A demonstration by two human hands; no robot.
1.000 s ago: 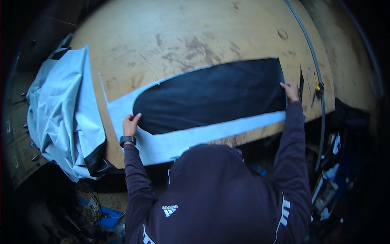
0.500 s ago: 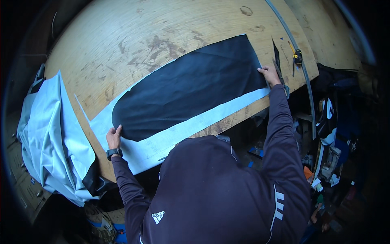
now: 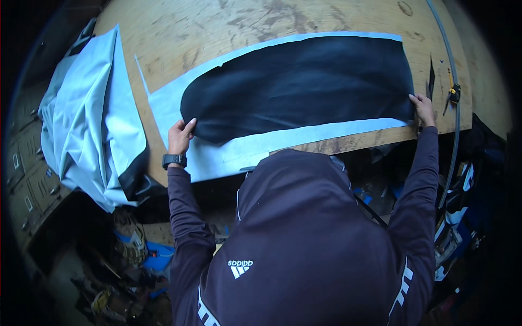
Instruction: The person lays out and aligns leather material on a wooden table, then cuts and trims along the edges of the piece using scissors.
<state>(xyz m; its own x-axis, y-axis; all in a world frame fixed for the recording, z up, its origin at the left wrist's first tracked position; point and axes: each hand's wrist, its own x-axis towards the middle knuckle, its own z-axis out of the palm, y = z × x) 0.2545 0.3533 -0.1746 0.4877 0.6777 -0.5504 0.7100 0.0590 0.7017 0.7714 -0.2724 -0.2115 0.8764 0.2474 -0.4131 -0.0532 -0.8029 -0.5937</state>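
A long black sheet of smooth, leather-like material (image 3: 304, 89), rounded at its left end, lies on a larger white sheet (image 3: 234, 160) on the table. My left hand (image 3: 182, 135), with a dark watch at the wrist, pinches the black sheet's lower left edge between thumb and fingers. At the opposite end, my right hand (image 3: 423, 110) grips the right edge near the lower corner, the thumb on top. White shows along both the far and near sides of the black sheet. Fingers under the edges are partly hidden.
Folded white material (image 3: 89, 125) drapes over the table's left side. On the right lie a thin dark pointed piece (image 3: 431, 79), a yellow-black tape measure (image 3: 454, 93) and a long grey strip (image 3: 447, 43) overhanging the wooden table (image 3: 217, 32). Clutter fills the floor below.
The view has shifted and turned, so everything sits further right. The black sheet's right end has slid slightly toward me, exposing more white along its far edge. Both hands keep their hold.
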